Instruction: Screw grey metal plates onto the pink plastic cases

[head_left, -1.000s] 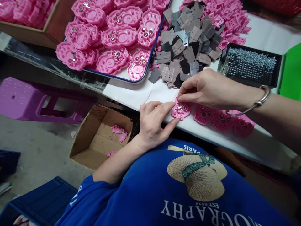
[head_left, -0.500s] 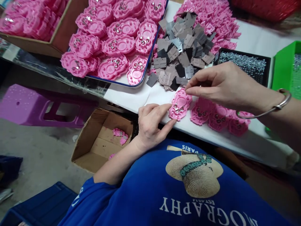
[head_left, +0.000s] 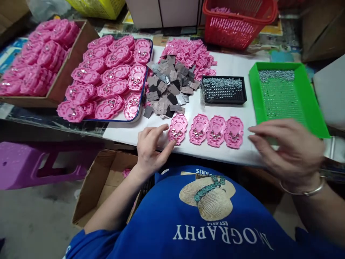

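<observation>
My surroundings, left to right.
Low on my left I see a purple stool (head_left: 16, 162) on the grey floor (head_left: 40, 216). Across from me, toward the left, is a yellow basket (head_left: 101, 9), cut off by the top of my view; near the middle stands a pale box with dark edges (head_left: 175, 14), and just right of it I have a red basket with slotted sides (head_left: 234, 30). At my far right a white surface (head_left: 330, 90) shows only in part, too little for me to name.

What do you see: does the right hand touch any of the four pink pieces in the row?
No, white table surface shows between the right hand and the nearest pink piece.
</observation>
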The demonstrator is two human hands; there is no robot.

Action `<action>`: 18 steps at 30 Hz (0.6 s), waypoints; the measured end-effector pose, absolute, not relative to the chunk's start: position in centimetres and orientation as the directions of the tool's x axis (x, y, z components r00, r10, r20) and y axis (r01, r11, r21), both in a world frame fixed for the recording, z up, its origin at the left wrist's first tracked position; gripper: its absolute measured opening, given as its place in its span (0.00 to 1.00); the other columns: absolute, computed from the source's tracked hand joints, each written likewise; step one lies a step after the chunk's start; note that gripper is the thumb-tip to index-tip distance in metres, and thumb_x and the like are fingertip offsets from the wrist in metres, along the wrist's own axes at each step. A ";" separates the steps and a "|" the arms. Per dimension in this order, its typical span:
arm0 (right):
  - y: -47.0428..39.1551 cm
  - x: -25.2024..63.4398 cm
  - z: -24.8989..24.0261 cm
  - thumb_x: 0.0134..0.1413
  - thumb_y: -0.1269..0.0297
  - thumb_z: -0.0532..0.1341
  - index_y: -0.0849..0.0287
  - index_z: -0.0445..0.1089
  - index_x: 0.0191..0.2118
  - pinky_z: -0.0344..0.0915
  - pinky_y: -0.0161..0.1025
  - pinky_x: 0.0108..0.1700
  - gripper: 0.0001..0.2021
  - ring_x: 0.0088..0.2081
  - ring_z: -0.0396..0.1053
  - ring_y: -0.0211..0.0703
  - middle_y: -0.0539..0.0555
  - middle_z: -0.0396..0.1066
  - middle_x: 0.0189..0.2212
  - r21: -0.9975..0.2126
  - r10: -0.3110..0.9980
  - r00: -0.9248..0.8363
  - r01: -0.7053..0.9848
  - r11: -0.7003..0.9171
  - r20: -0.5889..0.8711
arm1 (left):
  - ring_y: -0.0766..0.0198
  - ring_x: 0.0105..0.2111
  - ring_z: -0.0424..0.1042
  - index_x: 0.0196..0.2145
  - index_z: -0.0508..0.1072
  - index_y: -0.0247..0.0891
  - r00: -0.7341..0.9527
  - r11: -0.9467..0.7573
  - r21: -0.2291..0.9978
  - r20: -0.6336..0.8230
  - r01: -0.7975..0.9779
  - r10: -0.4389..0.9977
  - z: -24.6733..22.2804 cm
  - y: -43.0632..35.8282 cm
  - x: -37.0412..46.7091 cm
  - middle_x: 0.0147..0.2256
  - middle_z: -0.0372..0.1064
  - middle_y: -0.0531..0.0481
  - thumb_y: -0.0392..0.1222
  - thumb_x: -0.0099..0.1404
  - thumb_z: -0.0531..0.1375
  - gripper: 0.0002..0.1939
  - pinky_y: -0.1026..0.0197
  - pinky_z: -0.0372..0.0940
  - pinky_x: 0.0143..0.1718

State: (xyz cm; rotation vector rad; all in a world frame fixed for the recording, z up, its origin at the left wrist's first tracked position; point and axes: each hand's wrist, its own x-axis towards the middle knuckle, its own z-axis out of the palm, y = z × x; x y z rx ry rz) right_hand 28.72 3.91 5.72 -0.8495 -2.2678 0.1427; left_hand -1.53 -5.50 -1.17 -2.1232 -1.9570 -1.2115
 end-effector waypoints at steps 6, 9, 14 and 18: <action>2.9 30.4 0.8 0.57 0.64 0.65 0.65 0.69 0.51 0.70 0.49 0.51 0.18 0.49 0.68 0.50 0.63 0.69 0.49 -0.140 0.576 -0.696 0.579 0.804 0.429 | 0.52 0.45 0.69 0.63 0.60 0.39 0.089 -0.266 0.366 0.435 0.892 0.896 -1.2 -4.9 -2.6 0.47 0.72 0.42 0.62 0.60 0.66 0.41 0.51 0.62 0.47; 2.9 30.6 0.1 0.59 0.66 0.63 0.62 0.68 0.51 0.71 0.49 0.52 0.15 0.49 0.67 0.49 0.62 0.68 0.49 -0.162 0.586 -0.706 0.575 0.802 0.398 | 0.53 0.43 0.69 0.62 0.61 0.39 0.106 -0.271 0.326 0.444 0.906 0.890 -1.2 -4.5 -2.7 0.44 0.73 0.43 0.62 0.60 0.65 0.40 0.52 0.62 0.46; 3.5 31.0 0.2 0.58 0.70 0.62 0.61 0.70 0.48 0.71 0.48 0.52 0.11 0.49 0.68 0.48 0.59 0.70 0.47 -0.167 0.573 -0.711 0.559 0.812 0.407 | 0.55 0.40 0.69 0.61 0.62 0.39 0.130 -0.302 0.312 0.470 0.901 0.873 -1.1 -3.9 -1.9 0.42 0.74 0.45 0.59 0.62 0.65 0.35 0.54 0.61 0.45; 3.6 31.3 0.2 0.57 0.73 0.63 0.63 0.70 0.49 0.71 0.49 0.53 0.13 0.51 0.68 0.49 0.60 0.69 0.49 -0.173 0.557 -0.720 0.538 0.825 0.415 | 0.56 0.40 0.69 0.60 0.62 0.38 0.149 -0.328 0.314 0.481 0.891 0.864 -1.1 -3.9 -1.5 0.42 0.75 0.45 0.58 0.62 0.66 0.35 0.54 0.61 0.45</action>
